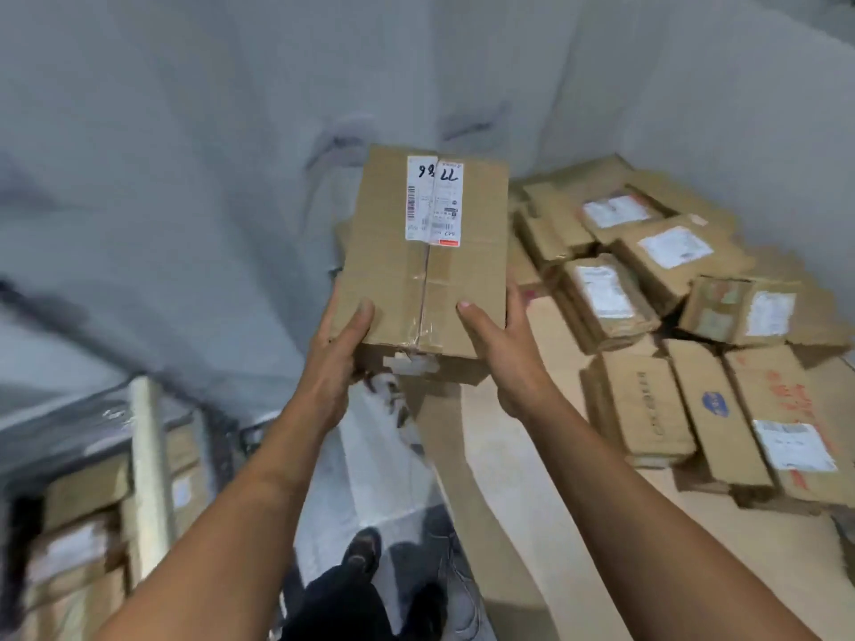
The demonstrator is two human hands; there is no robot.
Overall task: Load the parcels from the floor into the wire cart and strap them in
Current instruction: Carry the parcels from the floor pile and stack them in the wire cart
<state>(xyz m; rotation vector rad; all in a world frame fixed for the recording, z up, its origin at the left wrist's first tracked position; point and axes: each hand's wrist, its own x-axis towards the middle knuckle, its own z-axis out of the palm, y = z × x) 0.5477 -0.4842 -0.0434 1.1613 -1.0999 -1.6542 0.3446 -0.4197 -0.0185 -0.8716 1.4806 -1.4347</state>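
both hands, left hand and right hand, grip a taped cardboard parcel by its near end, thumbs on top, with piled parcels on the right.

Labelled parcel between both hands.

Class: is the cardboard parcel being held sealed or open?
Sealed. The cardboard parcel is closed flat on top, with clear tape running along its centre seam and a shipping label stuck across that seam.
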